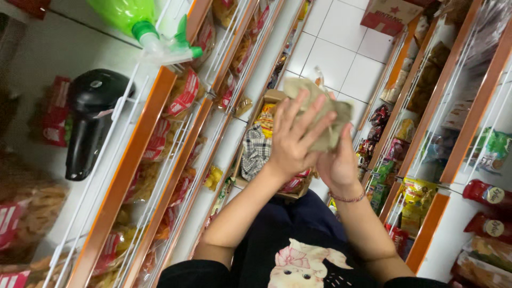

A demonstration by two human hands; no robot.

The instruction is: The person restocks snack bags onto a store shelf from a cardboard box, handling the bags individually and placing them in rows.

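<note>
Fingers (312, 114) of left hand (290, 144) spread over grey cloth (320, 109) | right hand (336, 162) cups it underneath | cardboard box (266, 98) at 7 o'clock, full of snack packets | cloth not yet set down

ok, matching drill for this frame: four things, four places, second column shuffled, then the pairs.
Things:
1. grey cloth
2. green spray bottle
3. black jug
4. cardboard box

Places:
A. on the floor between the shelf rows
B. top edge of the view, left shelf
C. between the left hand and right hand
D. left shelf, below the bottle

Pairs: 1-C, 2-B, 3-D, 4-A
</note>
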